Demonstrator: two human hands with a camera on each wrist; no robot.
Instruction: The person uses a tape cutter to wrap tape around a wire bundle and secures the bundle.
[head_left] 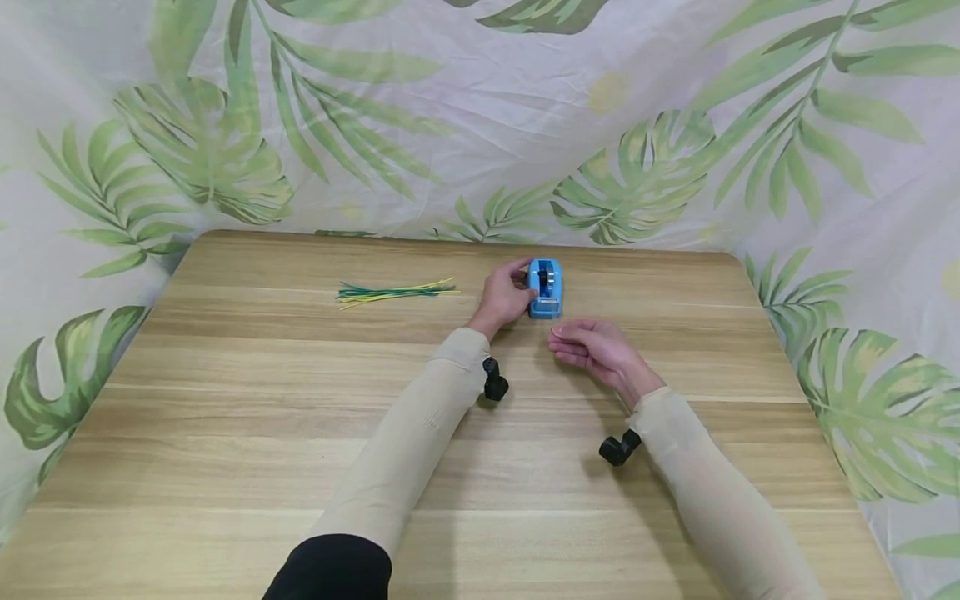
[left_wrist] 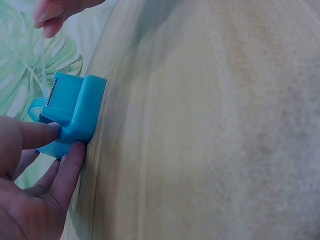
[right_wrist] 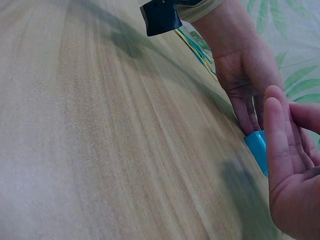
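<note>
- Left hand grips blue tape dispenser near far edge of worktop.
- Right hand pinches clear strip.
- Green-yellow strands lie toward far-left corner.

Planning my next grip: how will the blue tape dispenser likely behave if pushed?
The tape dispenser probably slides rather than rolls, being blocky. Smooth-sided, it looks stiff, perhaps slippery. With the left hand gripping it, tipping seems unlikely.

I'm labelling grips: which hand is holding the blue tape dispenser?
The left hand, which grips the tape dispenser; the right hand is apart from its blue body.
</note>
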